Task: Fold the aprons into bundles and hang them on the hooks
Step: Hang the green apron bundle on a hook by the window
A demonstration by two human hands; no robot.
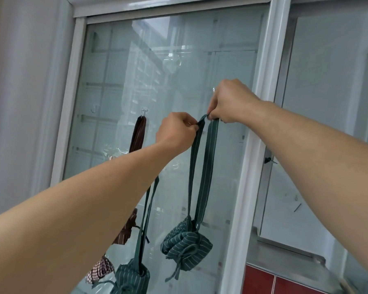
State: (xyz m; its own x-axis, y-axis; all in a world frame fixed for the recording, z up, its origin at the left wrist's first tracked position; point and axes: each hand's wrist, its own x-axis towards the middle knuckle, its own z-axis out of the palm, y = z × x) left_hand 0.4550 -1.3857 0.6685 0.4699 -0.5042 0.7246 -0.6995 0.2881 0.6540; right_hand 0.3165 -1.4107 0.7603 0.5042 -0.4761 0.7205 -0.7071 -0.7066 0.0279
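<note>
A green striped apron bundle (186,246) hangs by its neck loop (204,158) in front of a glass door. My left hand (175,132) pinches the loop's left side near the top. My right hand (229,101) pinches the top of the loop, held up close to the glass. A brown striped apron bundle (125,232) hangs by its strap from a clear hook (144,112). A second green striped bundle (132,276) hangs lower, its strap passing behind my left forearm. A checked bundle (99,270) shows at the lower left.
An empty clear hook (94,108) sticks to the glass at left. The white door frame (257,132) runs down just right of my hands. Red tiles (270,281) and a metal ledge (285,253) lie at lower right.
</note>
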